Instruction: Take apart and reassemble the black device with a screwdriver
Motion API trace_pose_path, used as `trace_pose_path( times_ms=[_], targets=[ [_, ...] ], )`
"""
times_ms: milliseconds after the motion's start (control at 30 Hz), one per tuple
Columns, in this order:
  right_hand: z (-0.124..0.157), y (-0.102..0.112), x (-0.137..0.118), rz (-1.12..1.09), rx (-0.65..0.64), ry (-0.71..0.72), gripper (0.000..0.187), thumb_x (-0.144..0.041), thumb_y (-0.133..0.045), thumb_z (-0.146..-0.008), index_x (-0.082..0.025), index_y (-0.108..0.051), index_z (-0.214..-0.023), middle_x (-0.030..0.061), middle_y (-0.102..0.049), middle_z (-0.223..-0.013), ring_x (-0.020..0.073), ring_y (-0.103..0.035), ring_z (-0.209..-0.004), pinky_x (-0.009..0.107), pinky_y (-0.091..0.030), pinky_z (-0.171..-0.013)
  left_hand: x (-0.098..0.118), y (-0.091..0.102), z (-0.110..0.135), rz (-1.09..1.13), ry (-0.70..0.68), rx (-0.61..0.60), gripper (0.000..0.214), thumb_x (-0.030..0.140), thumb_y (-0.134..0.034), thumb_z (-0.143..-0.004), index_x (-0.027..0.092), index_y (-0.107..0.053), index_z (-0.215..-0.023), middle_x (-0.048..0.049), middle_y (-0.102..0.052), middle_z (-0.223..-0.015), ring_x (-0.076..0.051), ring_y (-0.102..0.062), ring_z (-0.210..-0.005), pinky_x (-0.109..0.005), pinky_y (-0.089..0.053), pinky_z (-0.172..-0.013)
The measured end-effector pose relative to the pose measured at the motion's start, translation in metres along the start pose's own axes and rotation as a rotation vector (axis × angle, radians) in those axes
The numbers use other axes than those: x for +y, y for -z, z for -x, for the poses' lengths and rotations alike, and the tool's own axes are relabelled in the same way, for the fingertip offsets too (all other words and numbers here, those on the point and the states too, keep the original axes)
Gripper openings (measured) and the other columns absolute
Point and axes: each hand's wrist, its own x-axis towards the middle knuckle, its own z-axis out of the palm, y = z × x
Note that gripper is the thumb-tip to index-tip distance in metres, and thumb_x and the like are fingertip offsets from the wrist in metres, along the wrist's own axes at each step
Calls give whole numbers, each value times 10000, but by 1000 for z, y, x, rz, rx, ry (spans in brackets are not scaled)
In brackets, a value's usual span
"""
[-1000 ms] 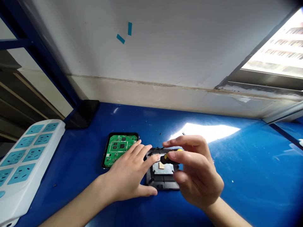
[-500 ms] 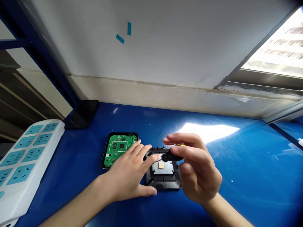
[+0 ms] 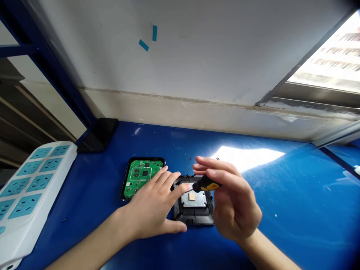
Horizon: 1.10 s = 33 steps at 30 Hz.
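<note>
A black and yellow screwdriver (image 3: 207, 184) is in my right hand (image 3: 236, 198), its handle against the fingers and its shaft pointing left. The shaft meets a black plastic cover (image 3: 194, 217) that lies flat with a silver metal plate (image 3: 198, 201) and a small beige square pad (image 3: 192, 196) on it. My left hand (image 3: 154, 202) is spread, its index fingertip by the screwdriver's shaft and its thumb along the cover's left side. Partly behind that hand is a green circuit board (image 3: 140, 176) in a black housing. The screwdriver's tip is hidden by the left index finger.
On the left stands a white power strip (image 3: 36, 180) with blue sockets, and behind it a black phone-like object (image 3: 98, 135). Small screws (image 3: 191, 159) lie on the blue table (image 3: 295, 210). A wall (image 3: 180, 67) rises at the back.
The right hand's fingers have shifted on the screwdriver, and its handle has turned so that more yellow shows. My left hand has stayed in place.
</note>
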Motion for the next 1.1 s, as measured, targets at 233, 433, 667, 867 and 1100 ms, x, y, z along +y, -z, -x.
trace_pose_path(
  times_ms=[233, 433, 667, 867, 1100],
  targets=[
    [-3, -1, -3, 136, 48, 35, 420, -14, -612, -896, -252, -684, -1235, 67, -620, -1058, 185, -676, -914, 350, -626, -676, 0, 0, 1, 28, 11, -15, 925, 653, -827, -749, 238, -447, -1484, -227, -466, -1553, -489, -368, -1474, -683, -361, -1162],
    [1, 0, 3, 85, 57, 8, 484, -32, -437, -952, -212, -598, -1373, 111, -714, -1200, 236, -696, -1047, 431, -646, -767, 1, 1, 0, 21, 14, -5, 887, 663, -841, -725, 206, -502, -1405, -215, -489, -1529, -482, -367, -1477, -666, -322, -1195],
    [-3, 3, -1, 118, 63, 46, 273, -255, -666, -958, -247, -705, -1228, 87, -614, -1086, 219, -702, -941, 399, -661, -693, -1, -3, 2, 14, 6, 16, 803, 666, -811, -756, 213, -522, -1353, -191, -492, -1534, -447, -367, -1485, -632, -316, -1209],
    [-5, 2, -3, 147, 46, 51, 478, 5, -559, -903, -221, -659, -1312, 104, -726, -1154, 222, -728, -990, 391, -664, -727, -1, -2, 2, 23, 3, 26, 787, 686, -821, -732, 212, -549, -1299, -183, -506, -1514, -450, -382, -1475, -631, -296, -1221],
    [-4, 2, -2, 52, 27, 20, 366, -108, -519, -967, -223, -656, -1286, 121, -694, -1229, 242, -724, -1023, 440, -671, -756, -1, -1, 1, 21, 1, 10, 781, 661, -839, -729, 203, -547, -1291, -200, -499, -1516, -460, -388, -1469, -649, -324, -1203]
  ],
)
